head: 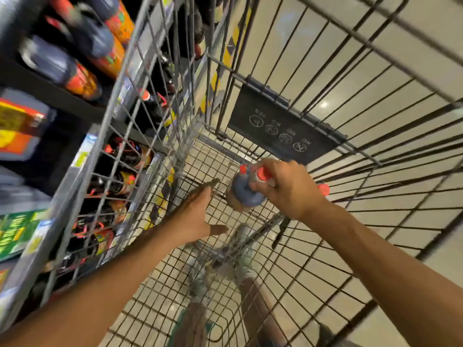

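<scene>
right hand (pixel 288 189) is inside the wire cart (pixel 184 146), its grip curled round the red-capped necks of dark bottles (pixel 244 195). the bottles hang low in the cart, near the black sign (pixel 285 121) on its far wall. left hand (pixel 198 216) is just beside the bottles, apart from them, grip spread and holding nothing. a shelf (pixel 37 83) of similar bottles stands left of the cart. blur prevents an exact bottle count.

left hand (pixel 198 216) — bare | right hand (pixel 288 187) — bare | forearms unsleeved
</scene>
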Tool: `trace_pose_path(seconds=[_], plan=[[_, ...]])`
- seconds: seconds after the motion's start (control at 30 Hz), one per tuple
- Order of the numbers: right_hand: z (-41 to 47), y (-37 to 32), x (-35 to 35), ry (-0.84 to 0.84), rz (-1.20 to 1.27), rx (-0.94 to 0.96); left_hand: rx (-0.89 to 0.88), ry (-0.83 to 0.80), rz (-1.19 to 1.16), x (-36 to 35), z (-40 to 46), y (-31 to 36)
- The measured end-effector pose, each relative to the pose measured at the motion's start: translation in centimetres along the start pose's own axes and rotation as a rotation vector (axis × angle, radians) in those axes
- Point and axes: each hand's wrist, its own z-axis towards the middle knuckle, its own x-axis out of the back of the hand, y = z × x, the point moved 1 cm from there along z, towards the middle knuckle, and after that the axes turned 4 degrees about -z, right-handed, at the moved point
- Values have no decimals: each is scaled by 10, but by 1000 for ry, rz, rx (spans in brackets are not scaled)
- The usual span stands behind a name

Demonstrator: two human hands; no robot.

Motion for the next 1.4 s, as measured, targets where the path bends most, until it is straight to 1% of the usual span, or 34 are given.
trace_pose_path(seconds=[0.1, 0.13, 0.17, 0.2, 0.23, 0.27, 0.3, 0.33, 0.4, 0.43, 0.5, 0.53, 0.57, 0.63, 0.7, 0.73, 0.77, 0.8, 0.87, 0.93, 1.0, 1.1, 1.17, 1.27, 1.4], plan=[[-2, -14, 15, -109, 92, 72, 65, -49, -129, 11, -3, 7], [-2, -18, 16, -120, 99, 101, 59, -65, -248, 10, -1, 6], [-2, -21, 17, -127, 100, 116, 17, -46, -343, 4, 2, 2], [-2, -23, 16, -137, 111, 121, -54, 26, -379, 0, 5, 4], [-2, -23, 14, -150, 132, 117, -106, 42, -448, -3, 7, 4], [-2, -24, 12, -156, 164, 115, -94, 65, -566, -10, 7, -1], [-3, -25, 10, -156, 192, 120, -164, 61, -659, -17, -1, -5], [-5, -25, 6, -149, 218, 133, -136, 34, -798, -21, -4, -4], [-12, -25, -3, -122, 287, 145, -45, 3, -739, -20, -2, -2], [-19, -23, -7, -109, 347, 125, -42, 32, -621, -18, 0, 1], [-37, -11, -12, -80, 469, 61, -91, 47, -451, -18, 1, -5], [-47, -5, -11, -30, 506, 18, -97, 133, -356, -19, 1, -8], [-57, 2, -8, 48, 543, -42, -86, 182, -361, -19, -4, -12], [-73, 15, 3, 260, 642, -216, -64, 230, -399, -16, -12, -20], [-83, 25, 12, 460, 592, -378, -71, 236, -410, -16, -13, -24], [-84, 31, 13, 508, 570, -438, -66, 239, -419, -14, -17, -20], [-82, 35, 13, 507, 584, -487, -71, 260, -404, -14, -18, -20], [-79, 38, 10, 465, 622, -546, -72, 268, -410, -15, -18, -20], [-70, 44, -4, 317, 626, -679, -78, 268, -441, -19, -19, -23], [-64, 47, -15, 203, 464, -761, -72, 273, -457, -23, -19, -29], [-60, 48, -17, 182, 322, -741, -71, 284, -480, -27, -23, -34], [-57, 38, -16, 158, 323, -666, -59, 289, -514, -30, -32, -44], [-55, 25, -17, 127, 328, -571, -49, 305, -502, -30, -40, -51], [-48, 6, -19, 45, -1, -377, -20, 324, -519, -30, -49, -64], [-34, -19, -36, -26, -218, -103, 3, 394, -448, -28, -61, -74]])
